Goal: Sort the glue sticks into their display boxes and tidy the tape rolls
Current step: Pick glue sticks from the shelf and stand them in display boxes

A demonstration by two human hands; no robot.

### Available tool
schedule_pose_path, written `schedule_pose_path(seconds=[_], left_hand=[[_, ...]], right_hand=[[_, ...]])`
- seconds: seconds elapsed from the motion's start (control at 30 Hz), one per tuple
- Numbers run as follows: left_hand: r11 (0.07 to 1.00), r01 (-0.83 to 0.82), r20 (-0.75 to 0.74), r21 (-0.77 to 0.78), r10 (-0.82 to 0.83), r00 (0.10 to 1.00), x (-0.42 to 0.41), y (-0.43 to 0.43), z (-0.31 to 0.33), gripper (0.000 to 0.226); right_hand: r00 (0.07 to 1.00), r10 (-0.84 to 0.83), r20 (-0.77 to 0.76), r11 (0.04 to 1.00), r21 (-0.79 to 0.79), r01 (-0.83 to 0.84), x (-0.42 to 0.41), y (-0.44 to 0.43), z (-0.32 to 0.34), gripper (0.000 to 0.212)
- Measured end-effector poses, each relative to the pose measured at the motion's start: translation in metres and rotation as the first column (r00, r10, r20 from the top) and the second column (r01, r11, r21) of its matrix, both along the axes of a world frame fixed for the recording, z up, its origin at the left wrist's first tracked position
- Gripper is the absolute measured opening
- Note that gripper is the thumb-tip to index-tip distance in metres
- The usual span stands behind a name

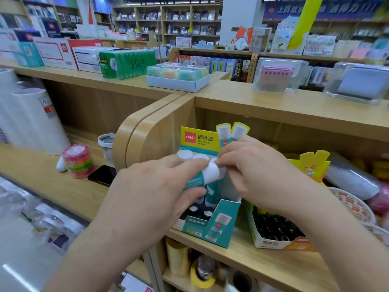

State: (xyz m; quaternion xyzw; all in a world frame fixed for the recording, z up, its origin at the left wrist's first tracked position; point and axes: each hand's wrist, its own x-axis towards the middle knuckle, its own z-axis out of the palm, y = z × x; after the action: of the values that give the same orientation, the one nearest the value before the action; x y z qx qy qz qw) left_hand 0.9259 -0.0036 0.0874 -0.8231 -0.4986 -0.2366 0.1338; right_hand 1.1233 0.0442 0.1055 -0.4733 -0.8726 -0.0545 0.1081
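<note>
My left hand (153,190) grips a teal glue stick with a white cap (207,175), tilted above the teal display box (210,226) on the wooden shelf. My right hand (254,171) pinches the white cap end of that same stick. Several glue sticks with white caps (185,154) stand at the back of the teal box, in front of its yellow header card (200,139). To the right stands a yellow display box (273,234) with several dark holes. A stack of coloured tape rolls (79,161) sits on the left shelf.
A black phone (103,175) lies beside the tape stack, with a clear tape roll (107,142) behind it. Large white rolls (31,121) stand at far left. Printed tape rolls (353,205) lie at right. Yellow tape rolls (202,272) sit on the lower shelf.
</note>
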Motion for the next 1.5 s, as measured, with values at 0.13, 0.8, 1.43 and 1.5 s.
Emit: schedule_pose_path(seconds=[0.13,0.8,1.43,1.5], left_hand=[[0.987,0.089,0.334,-0.135,-0.039,0.942,0.003,0.005,0.006,0.040],[0.926,0.376,0.712,0.045,-0.294,0.638,0.040,0.040,0.000,0.012],[0.977,0.204,0.749,-0.062,-0.090,0.656,0.040,0.031,-0.028,0.021],[0.991,0.131,0.509,0.026,-0.125,0.851,0.039,0.038,-0.033,0.037]], right_hand=[[0.978,0.026,-0.206,0.998,-0.044,-0.036,0.009,0.001,-0.008,0.032],[0.790,-0.115,-0.602,0.990,-0.137,0.040,0.031,-0.014,-0.021,0.034],[0.254,0.037,-0.966,0.990,0.001,-0.142,0.049,-0.011,0.001,0.029],[0.407,0.055,-0.912,0.997,0.033,-0.063,0.054,-0.013,0.007,0.037]])
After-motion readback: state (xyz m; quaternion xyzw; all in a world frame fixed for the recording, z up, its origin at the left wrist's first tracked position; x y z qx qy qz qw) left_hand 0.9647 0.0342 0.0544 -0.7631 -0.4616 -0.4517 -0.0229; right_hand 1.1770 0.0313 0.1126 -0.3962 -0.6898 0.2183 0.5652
